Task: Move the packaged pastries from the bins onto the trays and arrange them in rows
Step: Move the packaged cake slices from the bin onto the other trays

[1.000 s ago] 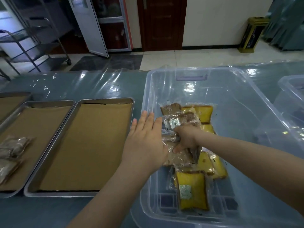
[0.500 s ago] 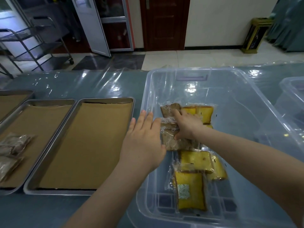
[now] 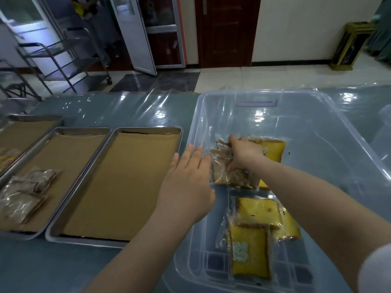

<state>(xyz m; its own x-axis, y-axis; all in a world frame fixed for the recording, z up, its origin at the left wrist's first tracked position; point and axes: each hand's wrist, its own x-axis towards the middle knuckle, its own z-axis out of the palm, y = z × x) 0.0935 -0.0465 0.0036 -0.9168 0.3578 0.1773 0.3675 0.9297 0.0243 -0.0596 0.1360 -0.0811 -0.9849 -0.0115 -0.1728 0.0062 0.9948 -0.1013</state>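
Observation:
A clear plastic bin (image 3: 317,115) holds several wrapped pastries. My right hand (image 3: 243,154) reaches into it and grips a brown packaged pastry (image 3: 224,176) near the bin's left wall. My left hand (image 3: 188,187) hovers flat over the bin's left rim with straight fingers, just beside that packet, holding nothing. Yellow packaged pastries (image 3: 256,212) lie in the bin's near part, another yellow one (image 3: 274,150) behind my right hand. A paper-lined metal tray (image 3: 124,182) lies left of the bin with nothing on its paper.
A second lined tray (image 3: 63,153) further left carries a few brown packets (image 3: 27,189). A third tray (image 3: 31,121) shows at the far left. Another clear bin (image 3: 383,115) sits at the right edge. A wheeled rack (image 3: 63,58) and doors stand beyond the table.
My right hand has slid farther back in the bin with the brown packets, uncovering the yellow pastries in front. My left hand has stayed flat over the bin's left rim.

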